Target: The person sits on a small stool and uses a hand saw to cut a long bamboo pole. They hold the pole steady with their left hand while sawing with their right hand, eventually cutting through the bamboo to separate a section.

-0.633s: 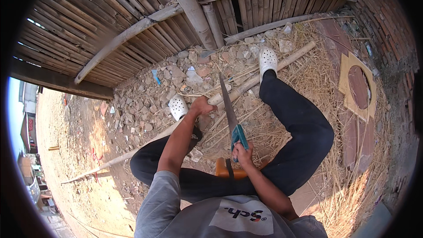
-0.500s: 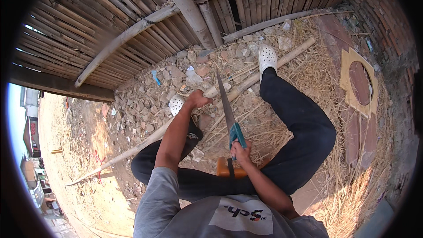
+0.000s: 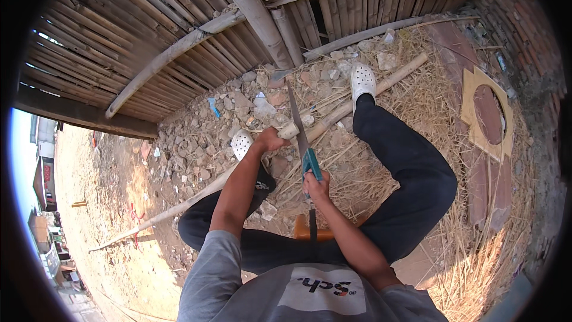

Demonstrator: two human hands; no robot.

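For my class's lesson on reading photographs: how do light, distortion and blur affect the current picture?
Head view: ground at left is sunlit and glaring, left hand and right hand shaded; head view: brick wall bends along the dark rim; head view: a soft smudge blurs part of the bamboo wall.

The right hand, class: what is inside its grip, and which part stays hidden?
Inside the right hand is the green handle of a saw; its upper part and blade show beyond the fist. The gripped stretch is covered by fingers and palm.
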